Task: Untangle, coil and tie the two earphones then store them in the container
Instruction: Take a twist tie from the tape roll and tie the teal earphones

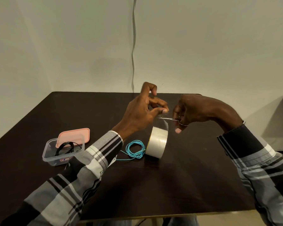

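Tape roll (157,142) stands on edge on table (186,176). Above it, left hand (140,115) pinches the pulled tape strip; right hand (194,111) grips scissors (171,119). Blue earphone (136,149), coiled, touches roll's left side; black earphone (65,148) lies in container (62,152) farther left.

The left sleeve (95,160) hides the blue earphone's (136,149) buds.

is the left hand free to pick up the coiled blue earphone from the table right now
Probably not yet. The left hand pinches a pulled strip of clear tape above the tape roll. The coiled blue earphone lies uncovered just below that wrist, so the path looks open once the hand lets go.
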Demonstrator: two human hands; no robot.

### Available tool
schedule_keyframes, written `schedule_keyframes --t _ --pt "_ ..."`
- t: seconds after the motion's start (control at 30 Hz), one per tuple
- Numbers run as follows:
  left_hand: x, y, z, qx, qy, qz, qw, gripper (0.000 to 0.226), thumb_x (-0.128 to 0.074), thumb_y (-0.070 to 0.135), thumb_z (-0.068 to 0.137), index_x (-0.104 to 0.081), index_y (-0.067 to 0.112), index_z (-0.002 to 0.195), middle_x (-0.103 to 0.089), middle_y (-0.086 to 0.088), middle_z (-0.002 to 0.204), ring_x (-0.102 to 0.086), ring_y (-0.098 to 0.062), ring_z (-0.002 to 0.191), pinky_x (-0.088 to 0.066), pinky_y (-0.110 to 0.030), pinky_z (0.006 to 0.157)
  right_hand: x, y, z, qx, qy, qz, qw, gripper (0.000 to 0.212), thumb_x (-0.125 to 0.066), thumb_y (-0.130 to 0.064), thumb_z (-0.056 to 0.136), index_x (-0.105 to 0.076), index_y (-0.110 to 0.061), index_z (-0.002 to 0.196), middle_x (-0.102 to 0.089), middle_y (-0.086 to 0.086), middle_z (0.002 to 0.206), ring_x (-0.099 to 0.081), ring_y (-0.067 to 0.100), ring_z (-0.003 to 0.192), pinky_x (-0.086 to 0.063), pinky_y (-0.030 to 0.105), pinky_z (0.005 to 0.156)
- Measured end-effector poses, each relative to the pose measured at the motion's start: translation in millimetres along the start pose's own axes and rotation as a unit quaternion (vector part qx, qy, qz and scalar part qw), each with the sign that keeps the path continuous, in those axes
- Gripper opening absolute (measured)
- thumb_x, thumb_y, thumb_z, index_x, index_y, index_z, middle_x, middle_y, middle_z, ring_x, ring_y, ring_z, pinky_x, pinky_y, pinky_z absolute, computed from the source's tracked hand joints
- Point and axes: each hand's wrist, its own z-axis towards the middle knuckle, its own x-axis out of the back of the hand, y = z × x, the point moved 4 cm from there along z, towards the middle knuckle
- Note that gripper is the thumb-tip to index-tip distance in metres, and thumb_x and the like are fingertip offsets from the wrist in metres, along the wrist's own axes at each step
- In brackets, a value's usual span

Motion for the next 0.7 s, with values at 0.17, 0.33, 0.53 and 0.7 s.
schedule_keyframes --t 0.17,0.33,0.53,0.7 --pt "12 -1 5 0.051 0.073 -0.127 0.988 0.049 -0.072 0.006 0.086 -0.03 0.02 0.108 -0.075 -0.008 0.096 -0.073 -0.022 0.083 -0.059 -0.034 0.081 -8 4 -1 0.003 0.008 -0.004 1.0 0.032 -0.091 -0.048 0.056 -0.076 -0.03 0.079 -0.067 -0.016 0.063 -0.061 0.004 0.065 -0.051 0.03 0.067" --pt "5 -12 -19 0.084 0.061 -0.134 0.986 0.056 -0.059 0.003 0.094 -0.02 0.022 0.129 -0.056 -0.005 0.138 -0.063 -0.015 0.117 -0.056 -0.033 0.089 -10 12 -3 -0.003 0.026 0.003 1.0 0.041 -0.09 -0.05 0.058 -0.076 -0.026 0.088 -0.071 -0.01 0.074 -0.064 0.007 0.075 -0.052 0.031 0.071" --pt "-38 -26 -66 0.189 0.017 -0.081 0.978 0.112 -0.092 0.035 0.06 -0.009 0.04 0.135 -0.02 0.005 0.155 -0.036 -0.011 0.141 -0.042 -0.037 0.108 -12 14 -3 -0.022 0.073 -0.008 0.997 0.046 -0.088 -0.051 0.06 -0.075 -0.026 0.096 -0.066 -0.012 0.085 -0.06 0.009 0.083 -0.052 0.034 0.074" --pt "-51 -30 -64 0.214 0.037 0.001 0.976 0.114 -0.089 0.009 0.064 -0.007 0.029 0.14 -0.014 0.003 0.154 -0.027 -0.017 0.147 -0.033 -0.023 0.104 -6 15 -9 -0.062 0.147 -0.063 0.985 0.065 -0.086 -0.053 0.063 -0.067 -0.024 0.117 -0.063 -0.006 0.111 -0.046 0.02 0.115 -0.047 0.04 0.085"
